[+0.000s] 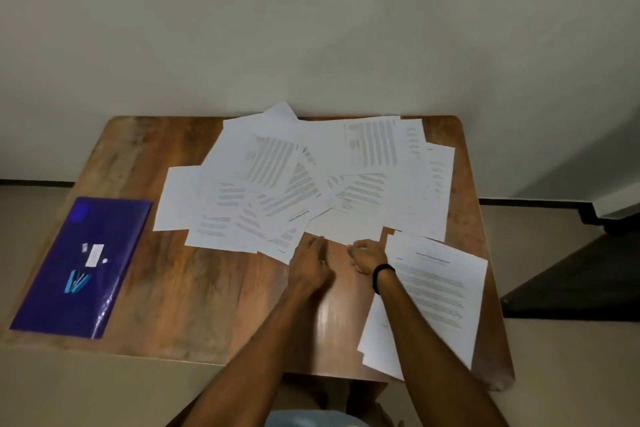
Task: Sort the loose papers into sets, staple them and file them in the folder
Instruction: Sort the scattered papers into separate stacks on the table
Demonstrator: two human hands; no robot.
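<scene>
Across the far half of the wooden table the loose papers lie fanned every way, their print too blurred to read, while the left hand and right hand curl at the papers' near edge, whether gripping I cannot tell, and the purple folder lies at the left, long axis near-to-far.

Both bare forearms reach in from the near edge, angling toward each other. Left hand has its fingers bent and pointing far, blurred. Right hand sits just right of it, not touching it, fingers curled under, knuckles up. Grip unclear on both.
</scene>
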